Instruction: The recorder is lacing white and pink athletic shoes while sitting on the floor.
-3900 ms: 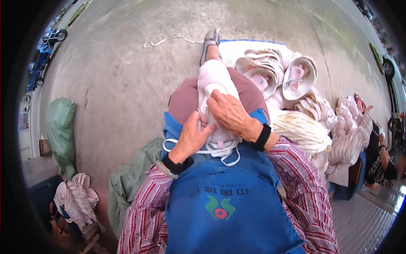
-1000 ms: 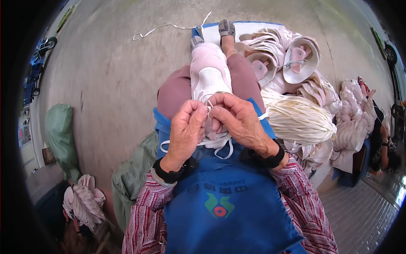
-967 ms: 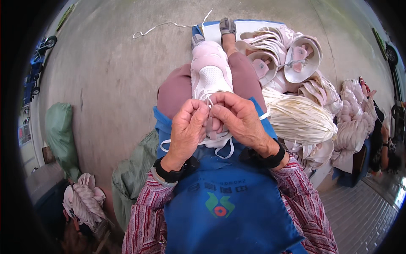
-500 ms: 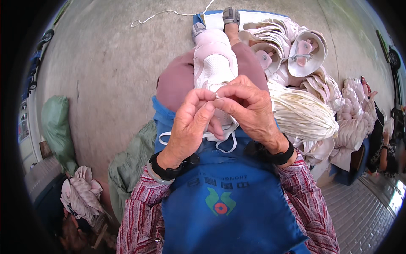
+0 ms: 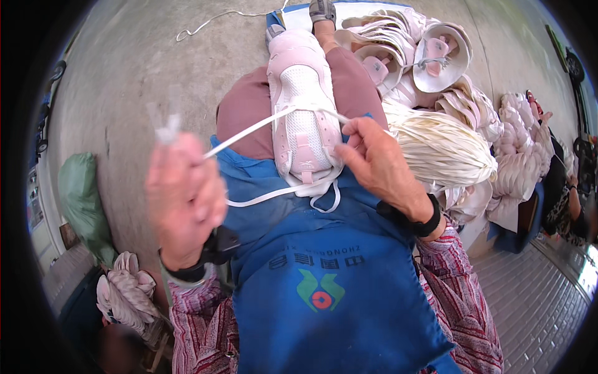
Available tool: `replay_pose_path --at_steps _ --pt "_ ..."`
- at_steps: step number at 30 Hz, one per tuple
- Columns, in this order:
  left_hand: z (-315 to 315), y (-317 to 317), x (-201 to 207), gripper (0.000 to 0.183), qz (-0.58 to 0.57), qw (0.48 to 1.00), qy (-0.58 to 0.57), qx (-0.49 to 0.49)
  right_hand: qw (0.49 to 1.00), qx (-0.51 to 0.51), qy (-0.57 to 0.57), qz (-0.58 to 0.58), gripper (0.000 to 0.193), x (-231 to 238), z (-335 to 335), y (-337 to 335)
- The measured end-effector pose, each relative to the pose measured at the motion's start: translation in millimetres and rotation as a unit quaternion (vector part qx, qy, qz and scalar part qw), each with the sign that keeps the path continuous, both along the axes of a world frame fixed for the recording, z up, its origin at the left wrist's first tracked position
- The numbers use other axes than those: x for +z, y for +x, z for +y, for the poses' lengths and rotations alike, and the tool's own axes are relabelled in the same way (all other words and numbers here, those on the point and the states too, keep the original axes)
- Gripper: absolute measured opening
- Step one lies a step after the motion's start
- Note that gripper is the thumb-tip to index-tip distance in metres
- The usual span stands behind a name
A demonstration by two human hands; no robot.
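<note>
A pink and white shoe upper (image 5: 303, 81) lies along my lap, its perforated tongue facing up. A flat white shoelace (image 5: 252, 129) runs through its lacing holes and stretches tight toward the left. My left hand (image 5: 187, 199), smeared by motion, is closed on that end, whose tip blurs above the fingers. At the upper's right edge, my right hand (image 5: 381, 163) has the lace's other side at its bent fingers, with the thumb against the upper. A loose stretch of lace loops below the upper, over my blue apron (image 5: 336, 262).
On my right lie a thick bundle of white laces (image 5: 439, 146) and stacked uppers (image 5: 442, 56). Green sacks (image 5: 87, 206) stand at the left, near another pile of uppers (image 5: 128, 293). A person sits at the far right. A loose cord (image 5: 218, 19) lies on the floor ahead.
Both hands were together over the upper, fingertips pinching the lace. Now they are apart: the left has swung left, drawing the lace out, and the right has moved to the upper's right edge.
</note>
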State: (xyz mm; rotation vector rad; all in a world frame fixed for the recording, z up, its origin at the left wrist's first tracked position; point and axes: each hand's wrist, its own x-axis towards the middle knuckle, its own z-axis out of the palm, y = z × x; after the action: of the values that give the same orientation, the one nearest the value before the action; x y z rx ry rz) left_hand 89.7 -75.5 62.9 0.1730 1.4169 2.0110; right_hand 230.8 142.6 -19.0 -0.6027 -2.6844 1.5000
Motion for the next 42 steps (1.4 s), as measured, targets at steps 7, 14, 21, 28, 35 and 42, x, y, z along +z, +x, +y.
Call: replay_pose_path --at_steps 7,14,21,28,35,42 --pt "-114.2 -38.9 96.2 0.01 0.048 0.945 0.312 0.082 0.996 0.035 0.08 0.033 0.038 -2.0 -12.3 9.9" --pt "-243.8 -25.4 158.5 0.015 0.088 0.905 0.367 0.196 0.986 0.088 0.125 0.071 0.04 -11.0 -8.0 15.4" --pt "-376.5 -30.6 141.5 0.014 0.056 0.847 0.386 0.361 0.992 0.012 -0.023 0.121 0.042 6.5 -18.4 5.7" --pt "-437.8 -38.6 107.4 0.008 0.126 0.834 0.272 0.464 0.991 0.102 0.074 0.05 0.043 -12.2 -12.9 -3.2" --pt "-211.6 -12.3 65.4 0.015 0.113 0.94 0.163 0.277 0.983 0.002 0.031 0.18 0.012 15.2 -2.9 -16.6" --pt "17.6 29.8 -7.2 0.024 0.19 0.978 -0.064 -0.048 0.965 0.029 -0.041 0.258 0.021 73.8 -24.2 -26.6"
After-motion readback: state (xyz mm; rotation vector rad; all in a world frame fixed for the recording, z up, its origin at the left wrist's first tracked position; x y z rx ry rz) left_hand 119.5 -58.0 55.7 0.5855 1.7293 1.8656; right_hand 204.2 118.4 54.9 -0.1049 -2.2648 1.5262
